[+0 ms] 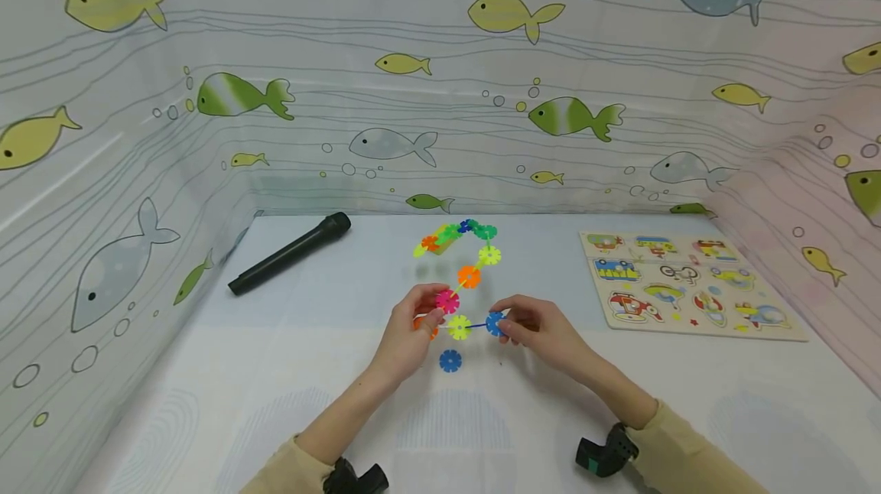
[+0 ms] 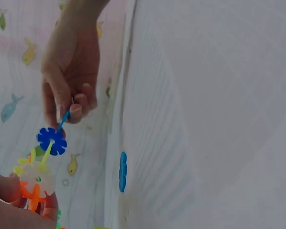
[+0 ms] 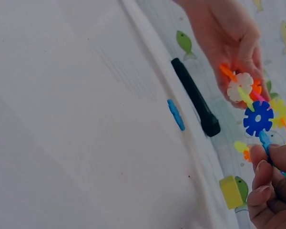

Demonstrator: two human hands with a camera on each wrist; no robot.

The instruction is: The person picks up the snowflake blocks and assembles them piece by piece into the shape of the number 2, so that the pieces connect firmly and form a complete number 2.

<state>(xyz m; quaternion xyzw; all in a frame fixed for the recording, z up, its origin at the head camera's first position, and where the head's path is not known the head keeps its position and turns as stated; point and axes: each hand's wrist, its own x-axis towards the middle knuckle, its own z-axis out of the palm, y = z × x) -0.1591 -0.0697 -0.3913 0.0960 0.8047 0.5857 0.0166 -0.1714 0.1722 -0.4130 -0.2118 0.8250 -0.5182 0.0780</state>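
A curving chain of notched plastic discs in several colours, with an orange disc (image 1: 469,277) partway along, runs away from me above the table. My left hand (image 1: 407,329) pinches the near part of it, around the pink disc (image 1: 447,301) and a white disc (image 3: 240,87). A light blue disc (image 1: 495,323) is pinched between the right hand's (image 1: 544,328) thumb and fingers. Its edge meets the dark blue disc (image 3: 258,118), which joins a yellow disc (image 1: 459,327) of the chain. One loose blue disc (image 1: 450,361) lies on the table just below the hands.
A black microphone (image 1: 289,254) lies at the back left. To the right is a wooden puzzle board (image 1: 695,284) with vehicle pictures. A yellow block (image 3: 232,192) sits behind the chain's far end. Fish-printed cloth (image 1: 447,104) walls in the white table.
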